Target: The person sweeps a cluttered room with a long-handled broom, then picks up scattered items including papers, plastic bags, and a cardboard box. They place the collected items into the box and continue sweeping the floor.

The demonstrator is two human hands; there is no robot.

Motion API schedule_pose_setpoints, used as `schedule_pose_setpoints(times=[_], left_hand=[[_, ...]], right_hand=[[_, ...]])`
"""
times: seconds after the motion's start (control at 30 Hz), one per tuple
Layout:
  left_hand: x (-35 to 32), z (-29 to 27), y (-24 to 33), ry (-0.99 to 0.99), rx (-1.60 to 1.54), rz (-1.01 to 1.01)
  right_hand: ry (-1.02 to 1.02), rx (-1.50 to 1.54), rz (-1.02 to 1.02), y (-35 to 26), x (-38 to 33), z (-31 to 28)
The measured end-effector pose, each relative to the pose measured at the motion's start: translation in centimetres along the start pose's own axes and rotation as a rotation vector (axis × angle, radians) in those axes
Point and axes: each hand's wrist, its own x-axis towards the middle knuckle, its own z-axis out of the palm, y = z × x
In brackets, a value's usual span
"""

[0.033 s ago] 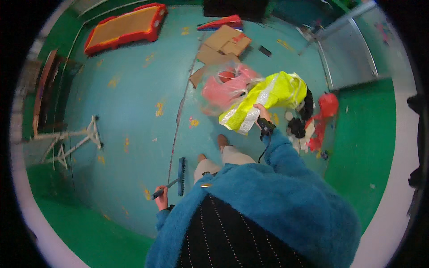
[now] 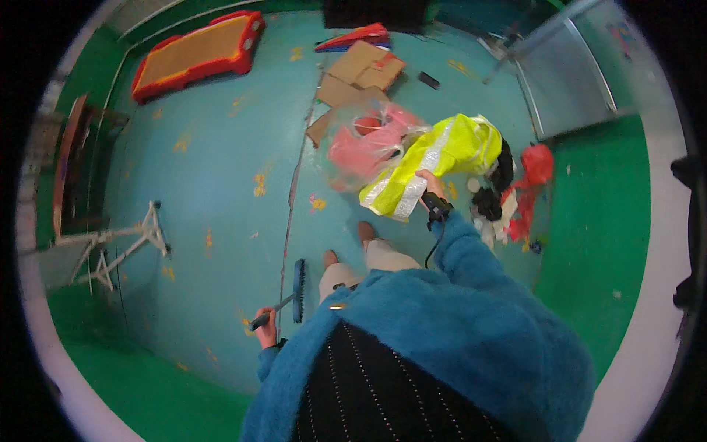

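My left hand (image 2: 266, 328) is closed round the dark handle of a broom (image 2: 298, 291), whose blue bristled head hangs beside my feet. Ahead of me, my right hand (image 2: 433, 186) grips a bright yellow safety vest (image 2: 420, 166) with silver reflective bands; its fingers are partly hidden in the cloth. Against the vest's left side is a clear plastic bag (image 2: 361, 151) with pink and red contents. Whether my right hand also holds this bag, I cannot tell. Something black (image 2: 503, 166) shows at the vest's right end.
Flattened cardboard (image 2: 361, 66) lies beyond the bag, near a small black object (image 2: 428, 79). Red, black and white litter (image 2: 508, 214) is heaped at right. A red-framed cot (image 2: 199, 55) stands far left, a white metal stand (image 2: 151, 228) at left, a grey metal panel (image 2: 563, 81) far right.
The whole view has shifted slightly, with the floor things sliding a little leftward. Both hands keep their holds on the broom and the vest.
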Motion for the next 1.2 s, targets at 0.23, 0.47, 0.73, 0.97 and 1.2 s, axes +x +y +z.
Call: schedule_pose_setpoints(times=[0.23,0.47,0.73,0.97,1.2], left_hand=[[15.5,-5.8,0.8,-0.201,0.083,0.132],[27.4,-11.1,4.0,-0.504,0.248,0.23],[37.4,-9.4,8.2,-0.598,0.476,0.6],[44.3,-5.5,15.4,-0.716,0.448,0.63],[38.8,-3.0,18.6,-0.794,0.329,0.663]], right_hand=[[0.095,0.019,-0.174,3.1,-6.5,-2.4],[0.328,0.797,0.183,4.8,-18.5,1.9],[0.77,-0.753,-0.082,13.0,-32.9,5.2],[0.938,-0.61,-0.017,15.4,-41.1,6.5],[0.887,0.119,-0.118,22.3,-54.3,4.8]])
